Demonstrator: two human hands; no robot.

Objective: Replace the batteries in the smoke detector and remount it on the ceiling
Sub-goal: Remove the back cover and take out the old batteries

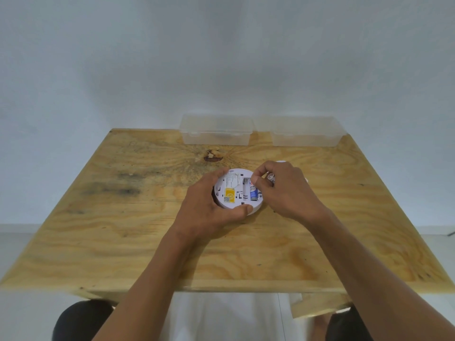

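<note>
A round white smoke detector (pixel 236 190) lies back-up on the wooden table (pixel 147 230), gripped by the left hand (pixel 209 207). One blue battery (pixel 254 191) sits inside, lengthwise away from the person. The right hand (pixel 283 190) pinches another battery (pixel 270 177). Two clear boxes (pixel 216 130) stand behind; contents unclear.

Both bare forearms reach forward over the near edge of the tabletop toward its middle. The left hand (pixel 209 203) is curled, thumb toward the near edge, gripping a round item. The right hand (pixel 283 190) is bent at the wrist, fingertips pinched together.
</note>
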